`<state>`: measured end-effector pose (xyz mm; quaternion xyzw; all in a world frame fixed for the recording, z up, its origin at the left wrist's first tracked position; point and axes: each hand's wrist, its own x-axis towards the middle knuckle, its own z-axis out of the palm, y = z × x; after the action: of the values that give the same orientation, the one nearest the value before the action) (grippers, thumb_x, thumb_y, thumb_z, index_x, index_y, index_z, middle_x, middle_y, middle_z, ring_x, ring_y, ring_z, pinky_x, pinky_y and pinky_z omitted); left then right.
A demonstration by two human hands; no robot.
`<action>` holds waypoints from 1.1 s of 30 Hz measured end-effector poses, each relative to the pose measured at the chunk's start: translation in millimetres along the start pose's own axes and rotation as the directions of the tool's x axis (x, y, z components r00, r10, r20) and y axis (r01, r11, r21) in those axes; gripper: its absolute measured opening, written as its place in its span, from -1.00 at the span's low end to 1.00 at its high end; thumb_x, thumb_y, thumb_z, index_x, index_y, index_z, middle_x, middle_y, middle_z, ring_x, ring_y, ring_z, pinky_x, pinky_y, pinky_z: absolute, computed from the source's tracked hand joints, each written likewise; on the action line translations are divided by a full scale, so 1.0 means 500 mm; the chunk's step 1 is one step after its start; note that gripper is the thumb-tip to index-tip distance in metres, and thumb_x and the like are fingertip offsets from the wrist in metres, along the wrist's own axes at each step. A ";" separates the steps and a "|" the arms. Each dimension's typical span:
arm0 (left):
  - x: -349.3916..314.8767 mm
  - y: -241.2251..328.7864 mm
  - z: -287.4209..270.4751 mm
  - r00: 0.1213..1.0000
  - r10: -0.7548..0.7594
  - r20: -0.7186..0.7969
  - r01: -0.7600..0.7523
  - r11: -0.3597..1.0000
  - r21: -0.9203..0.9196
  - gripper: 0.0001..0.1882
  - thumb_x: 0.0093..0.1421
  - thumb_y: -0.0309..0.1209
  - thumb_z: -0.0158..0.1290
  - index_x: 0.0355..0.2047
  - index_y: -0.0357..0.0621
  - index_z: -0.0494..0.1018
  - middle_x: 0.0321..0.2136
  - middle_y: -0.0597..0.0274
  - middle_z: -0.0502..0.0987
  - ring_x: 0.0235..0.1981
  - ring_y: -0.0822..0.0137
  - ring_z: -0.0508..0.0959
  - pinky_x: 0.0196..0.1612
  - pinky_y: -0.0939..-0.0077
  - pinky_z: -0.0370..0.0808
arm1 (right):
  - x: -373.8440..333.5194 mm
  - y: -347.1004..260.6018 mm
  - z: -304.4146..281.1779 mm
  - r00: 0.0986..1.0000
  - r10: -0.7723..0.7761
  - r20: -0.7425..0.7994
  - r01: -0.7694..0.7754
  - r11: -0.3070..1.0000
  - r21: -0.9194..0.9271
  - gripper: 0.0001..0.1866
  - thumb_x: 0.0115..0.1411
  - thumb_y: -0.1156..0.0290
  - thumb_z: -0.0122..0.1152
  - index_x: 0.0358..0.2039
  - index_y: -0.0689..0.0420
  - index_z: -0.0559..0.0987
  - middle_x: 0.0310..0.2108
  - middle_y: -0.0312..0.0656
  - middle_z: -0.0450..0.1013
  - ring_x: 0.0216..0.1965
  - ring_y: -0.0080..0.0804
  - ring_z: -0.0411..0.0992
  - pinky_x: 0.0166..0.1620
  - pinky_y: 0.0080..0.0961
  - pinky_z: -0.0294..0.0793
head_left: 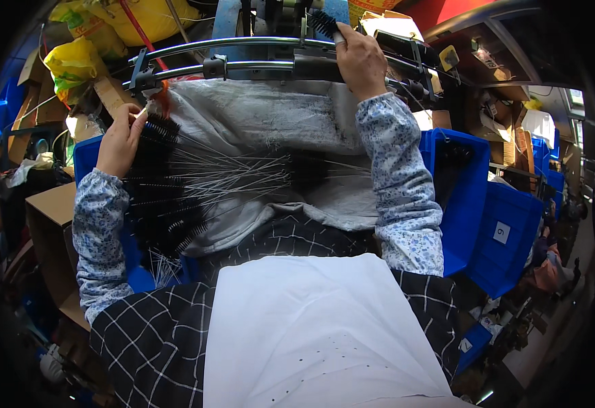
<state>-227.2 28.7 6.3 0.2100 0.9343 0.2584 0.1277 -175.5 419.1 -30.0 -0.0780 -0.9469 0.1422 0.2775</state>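
On my lap, a grey cloth (263, 115) carries a heap of black bristle brushes (168, 183) with thin twisted-wire stems. Most bristle ends lie to the left, while the wires fan toward the middle. My left hand (119, 141) is closed in a pinch at the upper end of the heap, on the end of a bristle brush (161, 127). Up at the machine's metal bars (250, 66), my right hand (362, 62) pinches beside a short black brush head (322, 24). Something white wraps a fingertip there. Its grip is partly hidden.
Blue plastic bins (457, 197) stand at my right, and another blue bin (141, 275) sits under the brushes at left. Cardboard boxes (53, 204) and yellow bags (73, 64) crowd the left. A red rod (138, 30) slants behind the bars.
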 end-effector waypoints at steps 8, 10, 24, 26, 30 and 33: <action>-0.044 -0.089 0.017 0.997 -0.067 -0.033 0.064 0.994 -0.092 -0.80 0.13 -0.35 -0.11 -0.46 -0.27 0.29 -0.67 0.31 0.24 -0.61 0.51 0.20 -0.52 0.66 0.19 | 0.044 0.054 0.069 0.997 0.023 0.079 -0.001 0.966 -0.258 -0.75 0.07 0.25 -0.09 -0.23 -0.14 0.49 -0.41 -0.30 0.45 -0.31 -0.32 0.33 -0.18 -0.31 0.21; -0.049 -0.068 0.020 0.995 -0.057 -0.082 0.047 0.992 -0.120 -0.81 0.14 -0.35 -0.12 -0.45 -0.27 0.28 -0.67 0.30 0.24 -0.61 0.50 0.21 -0.51 0.65 0.20 | 0.045 0.058 0.075 0.995 0.009 0.095 0.014 0.970 -0.243 -0.74 0.07 0.21 -0.07 -0.21 -0.15 0.47 -0.41 -0.31 0.45 -0.30 -0.30 0.33 -0.19 -0.24 0.22; -0.051 -0.148 -0.086 0.784 -0.251 -0.568 -0.106 0.847 -0.520 -0.80 0.21 -0.31 -0.24 -0.31 -0.13 0.31 -0.44 0.38 0.35 -0.41 0.58 0.33 -0.30 0.73 0.29 | 0.077 0.066 0.080 0.988 -0.004 0.155 0.024 0.992 -0.125 -0.69 0.04 0.37 -0.16 -0.20 -0.11 0.46 -0.29 -0.27 0.39 -0.12 -0.26 0.22 -0.04 -0.22 0.10; -0.045 -0.107 -0.124 0.783 -0.212 -0.585 -0.230 0.775 -0.588 -0.80 0.21 -0.32 -0.25 -0.29 -0.15 0.31 -0.38 0.31 0.36 -0.33 0.53 0.35 -0.20 0.68 0.28 | 0.085 0.098 0.107 0.985 -0.041 0.165 0.055 0.995 -0.083 -0.67 0.03 0.41 -0.18 -0.17 -0.08 0.44 -0.28 -0.25 0.39 -0.09 -0.25 0.20 -0.01 -0.19 0.09; -0.071 -0.116 -0.211 0.638 -0.116 -0.761 -0.394 0.801 -0.451 -0.80 0.17 -0.42 -0.17 -0.24 -0.26 0.30 -0.33 0.20 0.39 -0.25 0.36 0.38 -0.12 0.55 0.28 | 0.063 0.086 0.088 0.986 -0.155 -0.057 0.130 0.939 -0.317 -0.56 0.01 0.39 -0.10 -0.03 -0.13 0.30 -0.22 -0.29 0.36 -0.06 -0.25 0.19 -0.01 -0.16 0.09; -0.096 -0.139 -0.248 0.539 0.108 -0.835 -0.291 0.954 -0.064 -0.80 0.15 -0.46 -0.16 -0.23 -0.30 0.29 -0.31 0.15 0.38 -0.22 0.33 0.38 -0.13 0.51 0.31 | 0.028 0.089 0.057 0.992 0.122 -0.043 -0.129 0.902 -0.412 -0.57 -0.03 0.23 0.03 -0.09 0.01 0.37 -0.24 -0.11 0.37 -0.11 -0.25 0.23 -0.04 -0.23 0.09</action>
<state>-251.0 -100.8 78.7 0.1571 0.8245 0.4295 -0.3333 -199.8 458.1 -59.6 -0.1968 -0.9464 -0.0448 0.2523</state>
